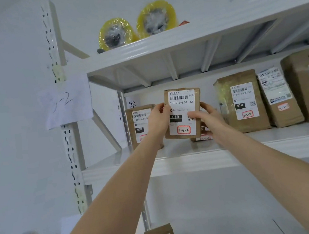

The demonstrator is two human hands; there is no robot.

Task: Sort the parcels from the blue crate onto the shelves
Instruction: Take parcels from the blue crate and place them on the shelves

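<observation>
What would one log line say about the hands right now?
left hand: grips parcel | right hand: grips parcel | parcel: upright, label facing camera | where: at shelf, among other parcels

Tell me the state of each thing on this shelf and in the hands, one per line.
Parcel marked 3-2-2: upright, held in both hands.
Left hand: grips its left edge.
Right hand: grips its right edge.
060 parcel: standing on the shelf.
Parcel marked 3-2-4: standing on the shelf.

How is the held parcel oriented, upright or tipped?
Upright: parcel stands on end, label facing camera, barcode uppermost; left hand and right hand grip its sides.
</observation>
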